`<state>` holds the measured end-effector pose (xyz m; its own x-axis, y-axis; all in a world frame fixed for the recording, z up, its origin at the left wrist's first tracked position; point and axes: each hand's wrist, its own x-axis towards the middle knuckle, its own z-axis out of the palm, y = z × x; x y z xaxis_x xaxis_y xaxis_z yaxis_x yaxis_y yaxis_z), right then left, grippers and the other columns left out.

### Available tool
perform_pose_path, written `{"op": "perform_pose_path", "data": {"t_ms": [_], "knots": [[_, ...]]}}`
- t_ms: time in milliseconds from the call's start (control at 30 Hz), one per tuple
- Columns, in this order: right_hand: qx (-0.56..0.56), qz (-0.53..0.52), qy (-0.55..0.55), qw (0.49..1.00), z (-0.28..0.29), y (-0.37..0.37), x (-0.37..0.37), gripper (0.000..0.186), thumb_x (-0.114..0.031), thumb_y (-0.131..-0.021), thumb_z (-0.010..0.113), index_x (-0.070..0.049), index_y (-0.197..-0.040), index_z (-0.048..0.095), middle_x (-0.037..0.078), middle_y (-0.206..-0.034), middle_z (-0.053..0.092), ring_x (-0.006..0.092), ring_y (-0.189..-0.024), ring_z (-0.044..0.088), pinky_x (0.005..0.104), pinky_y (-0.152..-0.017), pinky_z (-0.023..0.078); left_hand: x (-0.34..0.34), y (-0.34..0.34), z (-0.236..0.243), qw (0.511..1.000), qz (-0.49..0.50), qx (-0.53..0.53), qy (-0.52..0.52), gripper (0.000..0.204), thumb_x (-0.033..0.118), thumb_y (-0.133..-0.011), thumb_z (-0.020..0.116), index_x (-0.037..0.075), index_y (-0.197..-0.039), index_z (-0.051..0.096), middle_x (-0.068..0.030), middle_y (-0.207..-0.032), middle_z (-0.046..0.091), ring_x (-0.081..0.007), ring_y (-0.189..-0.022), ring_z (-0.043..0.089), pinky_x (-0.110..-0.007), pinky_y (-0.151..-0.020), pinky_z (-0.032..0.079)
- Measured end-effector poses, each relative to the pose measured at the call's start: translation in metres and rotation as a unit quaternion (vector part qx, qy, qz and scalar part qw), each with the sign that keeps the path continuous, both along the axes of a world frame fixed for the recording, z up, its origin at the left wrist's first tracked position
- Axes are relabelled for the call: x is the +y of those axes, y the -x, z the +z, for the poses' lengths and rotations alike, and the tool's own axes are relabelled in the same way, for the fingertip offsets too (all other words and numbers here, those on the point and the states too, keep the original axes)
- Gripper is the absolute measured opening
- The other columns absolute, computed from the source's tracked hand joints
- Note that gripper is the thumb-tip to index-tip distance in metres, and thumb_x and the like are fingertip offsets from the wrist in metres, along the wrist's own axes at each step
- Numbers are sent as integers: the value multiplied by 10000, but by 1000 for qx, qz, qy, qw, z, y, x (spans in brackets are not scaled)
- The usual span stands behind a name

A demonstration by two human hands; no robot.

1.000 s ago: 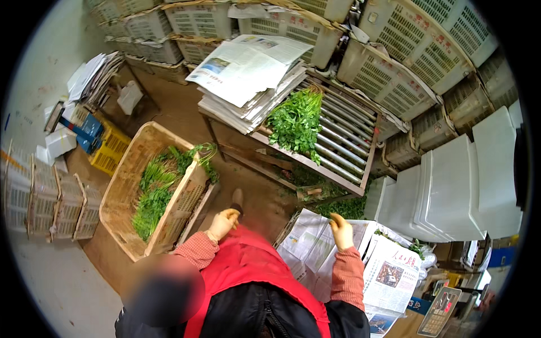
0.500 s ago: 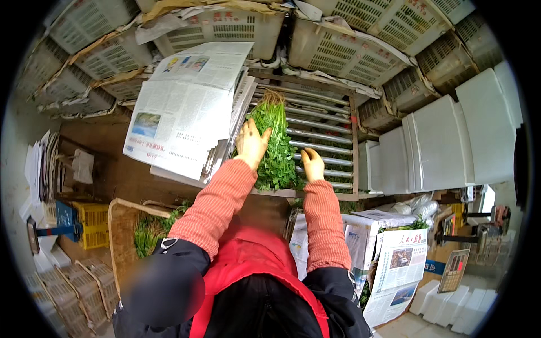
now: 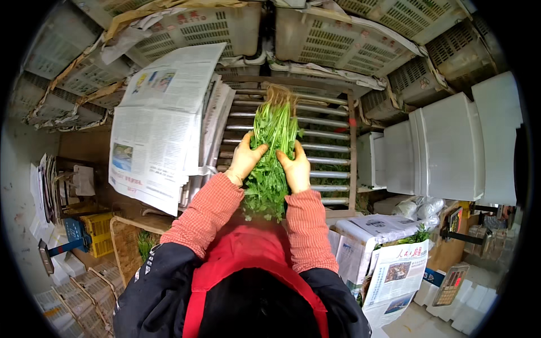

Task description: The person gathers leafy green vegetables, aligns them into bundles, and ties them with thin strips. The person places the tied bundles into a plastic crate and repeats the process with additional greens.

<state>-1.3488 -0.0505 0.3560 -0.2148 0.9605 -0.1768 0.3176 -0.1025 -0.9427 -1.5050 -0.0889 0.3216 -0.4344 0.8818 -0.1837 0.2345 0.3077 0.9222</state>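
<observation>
- While the L hand [image 3: 243,162] cups the left flank of the greens [image 3: 273,135], the R hand [image 3: 296,172] cups the right flank; thumbs [image 3: 260,150] lie on top, so both hands are grasping, neither free. Fingers underneath: hidden, can't tell how far they reach.
- Location: greens are over the tabletop [image 3: 328,135] of metal rollers, btwn the hands, roots [image 3: 279,93] at the far end, leaves [image 3: 264,191] toward the red apron [image 3: 242,248]. Can't tell if they rest on the rollers or are raised a bit.
- Weight: prob. light, easy for two hands; mass looks spread along the length, w/ most bulk at the leafy end.
- Feel: stems [image 3: 276,118] look slim & fairly springy, likely OK lengthwise but apt to kink or snap if bent hard. Leaves look soft & floppy, prob. bruise under a hard squeeze.
- Slip: no tie shows, so single stems could slide out of a loose grip; surface may be damp, can't tell.
- Hold: best spot is approx. mid-length, where stems run into leaves, i.e. abt where the hands are; firm but gentle, both sides. Roots look thin & stringy, poor to pull on.
- Nearby: newspapers [image 3: 160,121] are piled left of the L hand, apart from the greens.
</observation>
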Motion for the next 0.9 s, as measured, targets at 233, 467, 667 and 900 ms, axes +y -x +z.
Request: {"op": "perform_pose_path", "data": {"t_ms": [233,467,667,900], "knots": [[-348,95,41,932,-32,-69,51,690,-464,-791,600,-48,-1306,405,241,-1014,611,365,-897,606,404,-749,485,33,-3,-15,941,-75,256,208,510,312,-805,551,57,-1236,457,-218,-1057,595,-377,-984,564,-436,-831,455],[-119,-43,11,992,-95,-154,113,339,-191,-836,602,-8,-1121,580,133,-908,659,215,-771,619,297,-699,473,54,-23,39,928,-44,359,90,402,298,-853,565,-13,-1107,547,-188,-1038,624,-282,-914,631,-380,-791,515],[-154,-12,-1,988,-97,-131,150,271,-207,-831,585,-44,-1044,629,163,-932,650,282,-842,626,322,-745,472,106,-105,32,914,-122,362,138,551,396,-815,601,-44,-1131,503,-199,-1022,602,-294,-901,601,-391,-781,489],[-162,36,9,986,-92,-98,169,409,-390,-873,528,-33,-1044,629,170,-966,646,325,-891,613,370,-765,470,111,-126,-1,875,-155,427,164,547,382,-763,661,-52,-1061,514,-164,-843,592,-225,-678,579,-317,-580,491]]}}
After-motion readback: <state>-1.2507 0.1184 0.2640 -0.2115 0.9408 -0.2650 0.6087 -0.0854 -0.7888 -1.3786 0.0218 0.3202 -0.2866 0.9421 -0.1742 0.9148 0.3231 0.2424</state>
